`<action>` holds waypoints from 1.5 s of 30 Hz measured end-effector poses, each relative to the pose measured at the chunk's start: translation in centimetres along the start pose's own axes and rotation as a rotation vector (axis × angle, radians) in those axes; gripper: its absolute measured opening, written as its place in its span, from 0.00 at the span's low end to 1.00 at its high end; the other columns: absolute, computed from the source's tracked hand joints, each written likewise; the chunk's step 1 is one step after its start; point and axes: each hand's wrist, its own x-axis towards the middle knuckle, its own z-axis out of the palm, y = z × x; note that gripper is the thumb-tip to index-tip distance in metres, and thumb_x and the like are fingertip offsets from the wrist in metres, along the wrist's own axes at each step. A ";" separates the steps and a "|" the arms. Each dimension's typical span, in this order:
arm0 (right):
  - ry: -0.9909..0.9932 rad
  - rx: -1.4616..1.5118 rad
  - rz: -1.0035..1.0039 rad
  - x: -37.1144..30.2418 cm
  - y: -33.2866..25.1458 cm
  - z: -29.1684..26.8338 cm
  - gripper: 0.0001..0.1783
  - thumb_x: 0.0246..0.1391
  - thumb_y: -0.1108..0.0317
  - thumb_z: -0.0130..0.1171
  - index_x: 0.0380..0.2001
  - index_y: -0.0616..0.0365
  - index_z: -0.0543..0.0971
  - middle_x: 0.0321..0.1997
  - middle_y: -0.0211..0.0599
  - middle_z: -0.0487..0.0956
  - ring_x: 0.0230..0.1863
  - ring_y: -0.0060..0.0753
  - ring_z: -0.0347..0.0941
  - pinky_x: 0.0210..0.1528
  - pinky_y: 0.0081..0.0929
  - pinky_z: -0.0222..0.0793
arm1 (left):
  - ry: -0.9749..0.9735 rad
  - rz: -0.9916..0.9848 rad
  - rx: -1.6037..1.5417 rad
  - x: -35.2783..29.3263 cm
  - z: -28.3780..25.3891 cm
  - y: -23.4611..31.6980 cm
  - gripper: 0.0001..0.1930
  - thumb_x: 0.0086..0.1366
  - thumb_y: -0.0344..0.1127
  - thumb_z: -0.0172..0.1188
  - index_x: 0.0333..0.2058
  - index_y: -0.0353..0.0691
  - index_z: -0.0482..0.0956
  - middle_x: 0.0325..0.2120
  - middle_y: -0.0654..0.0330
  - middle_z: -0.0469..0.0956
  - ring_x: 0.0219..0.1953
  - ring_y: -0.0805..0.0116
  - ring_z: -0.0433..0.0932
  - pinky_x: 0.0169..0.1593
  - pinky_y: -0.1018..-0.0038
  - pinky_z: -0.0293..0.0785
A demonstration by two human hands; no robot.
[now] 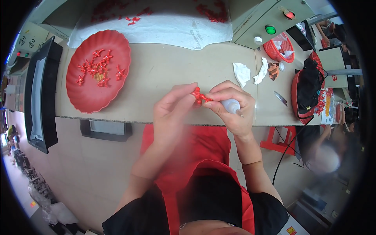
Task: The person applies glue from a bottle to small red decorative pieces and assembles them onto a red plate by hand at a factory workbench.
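Over the bench's front edge, a small shiny red plastic figure piece (199, 96) is held between both hands. My left hand (172, 105) is closed, pinching its left side with thumb and fingers. My right hand (237, 102) is closed too, its thumb and fingertips on the piece's right end. Tucked in that same hand is a small whitish squeeze bottle (231, 105) with a thin tip pointing down to the right. To the left, a red scalloped plate (84, 98) bears several similar red figures (102, 80).
A white sheet (156, 33) with red pieces lies inside the grey machine at the back. White tissues (242, 74), a blade (281, 98) and a red basket (279, 49) are on the right. A black tray (41, 94) stands left; a red stool (279, 141) is below.
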 end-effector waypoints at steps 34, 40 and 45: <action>0.198 -0.102 -0.087 -2.6 -0.6 2.0 0.13 0.37 0.83 0.64 0.30 0.59 0.80 0.30 0.36 0.76 0.30 0.30 0.75 0.31 0.22 0.70 | -0.278 0.268 0.084 0.1 -1.3 -1.5 0.09 0.62 0.21 0.49 0.40 0.35 0.75 0.40 0.54 0.68 0.47 0.56 0.73 0.46 0.69 0.74; 0.165 -0.055 -0.046 -3.1 -1.2 1.6 0.13 0.38 0.82 0.64 0.31 0.61 0.79 0.31 0.38 0.76 0.31 0.30 0.75 0.32 0.22 0.70 | -0.262 0.265 0.052 -0.3 -1.2 -2.2 0.10 0.60 0.21 0.52 0.39 0.38 0.76 0.41 0.54 0.68 0.47 0.55 0.72 0.48 0.66 0.73; 0.174 0.154 0.041 -3.6 -0.8 1.4 0.12 0.38 0.81 0.65 0.31 0.62 0.78 0.32 0.38 0.77 0.32 0.29 0.74 0.33 0.22 0.69 | -0.201 0.308 0.060 -0.5 -0.3 -1.9 0.12 0.55 0.14 0.51 0.31 0.39 0.77 0.36 0.57 0.70 0.43 0.58 0.74 0.46 0.66 0.73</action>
